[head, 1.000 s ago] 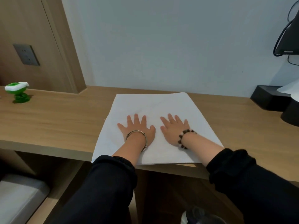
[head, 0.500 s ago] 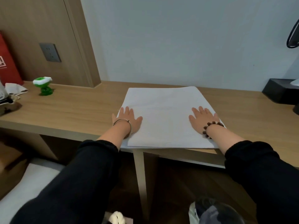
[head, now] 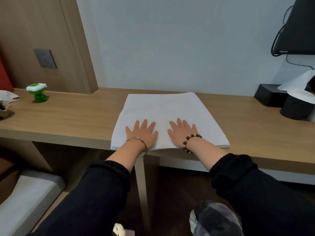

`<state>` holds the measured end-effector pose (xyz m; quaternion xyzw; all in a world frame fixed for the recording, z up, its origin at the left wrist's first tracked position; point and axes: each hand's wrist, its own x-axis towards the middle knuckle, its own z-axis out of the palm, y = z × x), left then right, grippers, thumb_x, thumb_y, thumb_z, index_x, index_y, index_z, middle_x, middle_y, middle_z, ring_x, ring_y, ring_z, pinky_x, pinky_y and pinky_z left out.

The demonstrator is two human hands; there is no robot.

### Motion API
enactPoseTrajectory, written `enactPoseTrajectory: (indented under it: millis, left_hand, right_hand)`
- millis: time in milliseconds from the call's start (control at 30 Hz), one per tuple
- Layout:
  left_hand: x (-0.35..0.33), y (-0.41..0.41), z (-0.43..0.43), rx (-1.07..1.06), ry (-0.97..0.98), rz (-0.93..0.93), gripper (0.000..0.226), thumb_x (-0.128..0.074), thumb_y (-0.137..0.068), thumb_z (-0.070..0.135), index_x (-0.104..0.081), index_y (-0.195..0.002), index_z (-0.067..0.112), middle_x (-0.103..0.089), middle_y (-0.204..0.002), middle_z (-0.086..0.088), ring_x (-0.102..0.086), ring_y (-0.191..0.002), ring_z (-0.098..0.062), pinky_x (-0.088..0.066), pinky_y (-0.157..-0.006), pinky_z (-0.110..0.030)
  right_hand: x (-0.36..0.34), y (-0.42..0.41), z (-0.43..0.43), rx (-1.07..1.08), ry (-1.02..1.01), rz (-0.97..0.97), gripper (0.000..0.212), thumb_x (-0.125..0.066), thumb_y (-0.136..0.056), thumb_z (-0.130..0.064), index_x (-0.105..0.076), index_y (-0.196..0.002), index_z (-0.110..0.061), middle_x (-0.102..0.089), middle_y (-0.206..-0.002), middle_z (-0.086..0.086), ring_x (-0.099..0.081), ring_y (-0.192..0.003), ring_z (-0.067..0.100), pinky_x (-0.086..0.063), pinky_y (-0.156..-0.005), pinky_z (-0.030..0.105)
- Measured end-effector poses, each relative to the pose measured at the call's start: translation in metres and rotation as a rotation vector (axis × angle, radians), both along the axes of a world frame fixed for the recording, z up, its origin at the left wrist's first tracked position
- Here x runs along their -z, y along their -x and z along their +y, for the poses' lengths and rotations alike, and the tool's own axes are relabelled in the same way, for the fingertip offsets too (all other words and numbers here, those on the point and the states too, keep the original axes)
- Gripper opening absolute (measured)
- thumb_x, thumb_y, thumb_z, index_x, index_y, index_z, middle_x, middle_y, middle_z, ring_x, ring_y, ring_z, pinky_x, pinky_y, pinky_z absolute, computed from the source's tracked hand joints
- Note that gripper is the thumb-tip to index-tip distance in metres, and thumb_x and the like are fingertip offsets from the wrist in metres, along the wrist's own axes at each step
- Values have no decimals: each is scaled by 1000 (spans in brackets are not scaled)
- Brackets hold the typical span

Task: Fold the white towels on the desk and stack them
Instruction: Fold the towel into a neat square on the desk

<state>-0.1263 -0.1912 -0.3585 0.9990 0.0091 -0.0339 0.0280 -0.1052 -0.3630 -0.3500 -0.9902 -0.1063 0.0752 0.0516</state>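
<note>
A white towel (head: 163, 108) lies folded flat on the wooden desk (head: 76, 116), its near edge at the desk's front edge. My left hand (head: 142, 132) presses flat on the towel's near left part, fingers spread and straight. My right hand (head: 182, 132) lies flat beside it on the near middle of the towel, fingers straight too. Both palms face down and hold nothing. More white cloth (head: 300, 82) shows at the far right, behind black objects.
A green and white toy (head: 37, 92) stands on the desk at the left, with crumpled cloth (head: 6, 97) at the left edge. Black boxes (head: 271, 97) and a black round holder (head: 297, 108) sit at the right. A dark screen (head: 301, 26) hangs above them.
Half a second ago my hands were spread out to the towel's left and right edges. Both have slid back toward the middle and now lie side by side.
</note>
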Motion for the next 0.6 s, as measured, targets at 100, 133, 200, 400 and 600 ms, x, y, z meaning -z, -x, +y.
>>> enactPoseTrajectory:
  millis: [100,133,200,400,600]
  left_hand:
    - [1,2,2,-1,-9,-18,55,-9,-96,51,-1,-148,40,6,-159,8,6,-146,-24,1,-111,-59]
    - [1,2,3,-1,-11,-18,55,-9,-95,52,-1,-148,40,7,-159,8,7,-146,-24,1,-111,-59]
    - [-2,2,4,0,-1,3,56,-9,-95,53,0,-148,40,9,-159,8,9,-146,-25,2,-111,-60]
    - [-32,-8,2,37,9,179,51,-27,-97,46,-27,-144,27,-23,-153,-7,-22,-139,-32,-24,-109,-55]
    - [-59,-57,-16,137,-65,170,48,-25,-100,38,-31,-145,22,-35,-148,-9,-37,-131,-30,-31,-106,-42]
  right_hand:
    - [3,4,-24,16,-10,-54,57,-10,-99,-49,-3,-152,-30,7,-160,-2,4,-147,21,1,-116,49]
    - [1,3,-37,62,-9,-48,57,-10,-99,-49,-2,-152,-30,8,-160,-2,5,-147,21,0,-116,49]
    - [-5,3,-59,149,-4,-24,57,-10,-99,-48,-2,-152,-28,8,-160,0,5,-147,22,-1,-117,47]
    - [-24,12,-62,215,150,-107,43,-22,-98,-32,-39,-134,-14,-46,-133,8,-44,-120,26,-39,-90,39]
    - [-54,-32,-38,181,220,-85,33,-33,-92,-15,-58,-112,-9,-58,-113,11,-55,-100,27,-43,-80,35]
